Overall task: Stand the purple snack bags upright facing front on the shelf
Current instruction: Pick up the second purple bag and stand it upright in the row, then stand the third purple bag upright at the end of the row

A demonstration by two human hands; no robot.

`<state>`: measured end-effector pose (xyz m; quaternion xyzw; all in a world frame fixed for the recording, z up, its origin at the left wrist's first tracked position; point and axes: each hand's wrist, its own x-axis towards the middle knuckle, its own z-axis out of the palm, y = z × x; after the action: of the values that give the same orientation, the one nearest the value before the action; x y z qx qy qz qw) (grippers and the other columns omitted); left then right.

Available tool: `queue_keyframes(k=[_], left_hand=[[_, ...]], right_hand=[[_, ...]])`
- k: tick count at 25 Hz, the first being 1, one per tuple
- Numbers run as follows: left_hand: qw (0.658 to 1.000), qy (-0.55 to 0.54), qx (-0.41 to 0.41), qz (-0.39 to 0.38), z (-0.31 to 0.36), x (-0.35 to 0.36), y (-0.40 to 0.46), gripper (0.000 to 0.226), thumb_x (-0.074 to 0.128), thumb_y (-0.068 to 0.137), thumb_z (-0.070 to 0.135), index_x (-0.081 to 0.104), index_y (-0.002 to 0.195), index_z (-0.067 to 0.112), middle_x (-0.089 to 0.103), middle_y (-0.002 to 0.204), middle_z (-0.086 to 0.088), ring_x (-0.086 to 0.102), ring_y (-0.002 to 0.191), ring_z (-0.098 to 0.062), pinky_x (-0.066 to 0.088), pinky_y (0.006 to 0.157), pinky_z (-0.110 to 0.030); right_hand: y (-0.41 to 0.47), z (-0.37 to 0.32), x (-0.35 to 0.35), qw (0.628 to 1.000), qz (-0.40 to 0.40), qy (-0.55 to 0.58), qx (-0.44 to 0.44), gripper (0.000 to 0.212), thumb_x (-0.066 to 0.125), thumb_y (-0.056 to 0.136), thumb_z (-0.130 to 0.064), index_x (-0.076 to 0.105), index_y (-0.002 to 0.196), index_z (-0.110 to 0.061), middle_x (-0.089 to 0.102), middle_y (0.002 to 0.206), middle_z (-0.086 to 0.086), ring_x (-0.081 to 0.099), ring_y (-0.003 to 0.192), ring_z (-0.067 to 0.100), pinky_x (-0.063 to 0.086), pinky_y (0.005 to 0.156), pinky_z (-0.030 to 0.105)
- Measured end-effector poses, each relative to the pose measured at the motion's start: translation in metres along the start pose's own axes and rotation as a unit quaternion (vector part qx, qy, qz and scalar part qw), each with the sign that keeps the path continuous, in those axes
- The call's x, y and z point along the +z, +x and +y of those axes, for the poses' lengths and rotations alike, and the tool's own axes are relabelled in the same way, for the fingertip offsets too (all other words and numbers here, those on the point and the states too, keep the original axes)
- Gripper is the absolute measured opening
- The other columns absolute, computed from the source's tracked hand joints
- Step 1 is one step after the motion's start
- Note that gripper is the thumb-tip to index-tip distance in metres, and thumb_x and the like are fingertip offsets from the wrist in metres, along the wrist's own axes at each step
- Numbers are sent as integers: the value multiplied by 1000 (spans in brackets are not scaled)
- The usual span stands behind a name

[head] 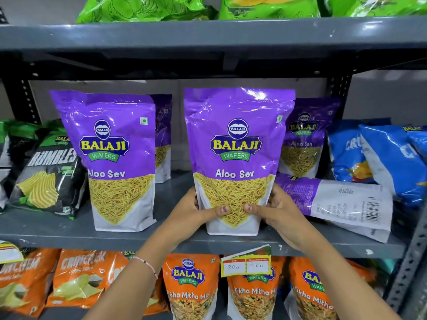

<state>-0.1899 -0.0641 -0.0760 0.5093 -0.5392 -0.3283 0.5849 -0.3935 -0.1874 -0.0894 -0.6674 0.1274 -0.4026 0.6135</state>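
A purple Aloo Sev bag (235,144) stands upright, front forward, at the middle of the grey shelf (175,239). My left hand (196,211) grips its lower left side and my right hand (272,209) its lower right, thumbs pressed on the front. Left of it another purple bag (111,153) stands upright facing front, with one more (163,137) behind it. A further purple bag (302,139) stands behind on the right. One purple bag (335,204) lies flat on its side at the right, back panel and barcode showing.
Black and green Rumbles bags (48,172) lean at the shelf's left; blue bags (383,158) crowd the right. Orange bags (191,287) fill the shelf below, with a yellow price tag (246,264) on the edge. Green bags (147,8) sit above. A slotted upright (409,262) stands at right.
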Motion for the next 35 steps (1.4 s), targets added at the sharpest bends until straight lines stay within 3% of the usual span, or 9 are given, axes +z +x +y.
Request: queue_keyframes(k=[8,11,13,16,19,23,26,30,35], left_hand=[[999,9,11,49,0,14,-16,69,87,63,34,55,124,29,74,122,7,66,122,-15,56,87,-17],[935,72,218,271,-9,35,-47,62,83,80,24,53,134,21,62,136,1,59,129,-17,46,105,-27],[915,73,287,273,-13,73,-65,34,70,87,22,64,120,25,71,122,-1,69,111,-13,51,95,-18],[989,-25,92,110,9,149,-57,20,73,77,22,69,95,30,80,100,2,76,82,-11,62,75,-23],[945,-233,-230,-14,22,199,-14,16,70,88,5,62,97,14,74,106,-11,72,75,-29,63,62,-33],[916,-283,-282,-17,30,230,29,25,62,96,11,60,121,4,60,131,-23,68,98,-39,61,68,-32],[951,-247,-168,76,20,247,45,31,66,91,6,58,119,16,76,110,-7,75,100,-24,59,79,-33],[965,-223,27,135,18,249,65,57,58,84,-21,54,118,24,79,108,-4,75,98,-12,59,87,-25],[969,-124,111,182,13,231,97,51,47,89,-24,53,121,16,74,110,-6,71,100,-18,54,93,-30]], right_hand=[[-15,-11,6,999,5,-40,16,69,90,66,-15,58,128,-20,75,123,6,69,117,24,58,92,38],[-18,-55,-24,990,77,-110,-33,61,86,71,-29,58,126,-32,76,114,-2,73,103,4,57,76,17],[-12,-100,-65,954,177,-230,-76,44,75,72,-60,67,109,-39,77,104,-7,72,96,-1,54,74,14],[7,-129,-132,820,252,-507,83,56,41,85,-77,61,108,-31,71,116,-7,66,113,21,48,84,33],[13,-106,-167,721,186,-573,343,93,29,82,-86,45,147,-22,52,149,12,53,130,34,44,106,43],[12,-103,-177,757,236,-527,307,93,30,83,-83,42,151,-20,51,151,12,53,130,34,43,107,41],[-6,-103,-175,778,317,-477,257,82,26,85,-81,48,143,-27,53,147,16,54,128,37,43,105,43],[-19,-75,-160,841,445,-306,29,66,33,96,-64,66,122,-13,63,135,22,59,122,39,44,102,45],[-11,-44,-155,889,423,-174,-29,40,46,102,-39,66,101,-4,71,89,8,62,88,25,47,73,35]])
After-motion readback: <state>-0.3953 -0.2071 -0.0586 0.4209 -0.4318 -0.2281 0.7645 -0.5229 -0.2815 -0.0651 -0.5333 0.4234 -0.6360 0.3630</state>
